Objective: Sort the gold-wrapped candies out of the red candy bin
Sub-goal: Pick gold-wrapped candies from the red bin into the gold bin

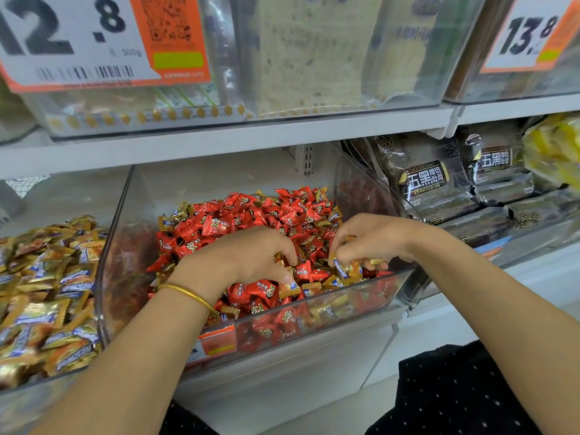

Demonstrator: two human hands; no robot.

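Fingers (340, 251) of our right hand (373, 240) are curled round a small bunch of gold-wrapped candies (346, 269), held just above the near right corner of the clear plastic bin (125, 246) of red-wrapped candies (219, 226). Fingers of our left hand (248, 255) curl down into the heap near the front edge and appear to pinch one more gold wrapper; that grip is partly hidden.

Progress: we judge the sort to be under way and not near its end. Gold pieces lie at the far left corner, along the right edge and along the front edge. More show through the front wall.

Counts:
- Hands: two, both in one bin.
- Held bunch: at least two pieces; exact number not readable.
- Loose gold pieces on the heap: a dozen or more visible.
- Red pieces: too many to count.

To the left, a neighbouring heap of gold wrappers (47, 293) fills its own bin, the likely destination.
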